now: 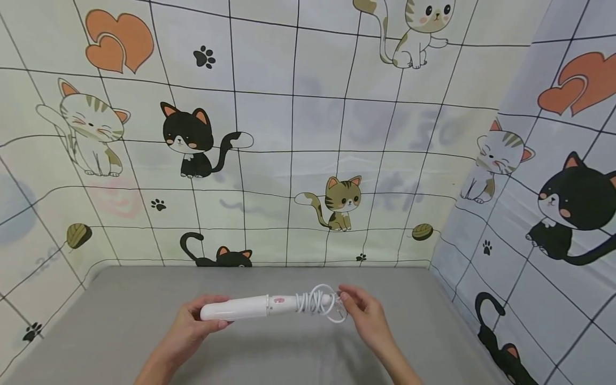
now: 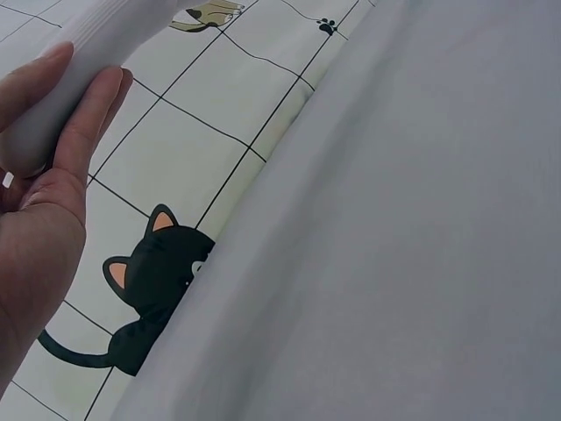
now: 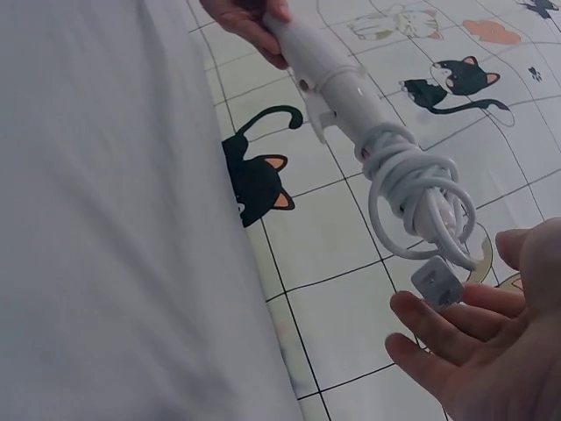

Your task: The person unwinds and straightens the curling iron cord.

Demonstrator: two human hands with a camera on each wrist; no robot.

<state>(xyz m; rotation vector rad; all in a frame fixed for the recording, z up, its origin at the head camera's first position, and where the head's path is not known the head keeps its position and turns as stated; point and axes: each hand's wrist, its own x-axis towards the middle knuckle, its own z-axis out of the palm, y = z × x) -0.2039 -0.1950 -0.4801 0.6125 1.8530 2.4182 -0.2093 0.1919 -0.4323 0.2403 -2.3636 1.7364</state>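
Observation:
A white curling iron [image 1: 250,307] is held level above the grey table, its thick smooth end to the left. My left hand [image 1: 194,321] grips that end, the thumb on the near side and the fingers behind. The left wrist view shows the same hand [image 2: 53,175] around the white barrel [image 2: 96,53]. A white cord [image 1: 313,303] is wound in several loops about the thinner right end. My right hand [image 1: 368,315] is beside the loops. In the right wrist view its fingers are extended at the plug [image 3: 436,282], with the thumb apart. A small lever [image 3: 320,123] sticks out mid-body.
Below the hands lies a grey tabletop [image 1: 144,289]. Behind and at both sides hang white sheets [image 1: 269,123] with black grid lines, cartoon cats, hearts and paw prints. The back sheet meets the table's far edge.

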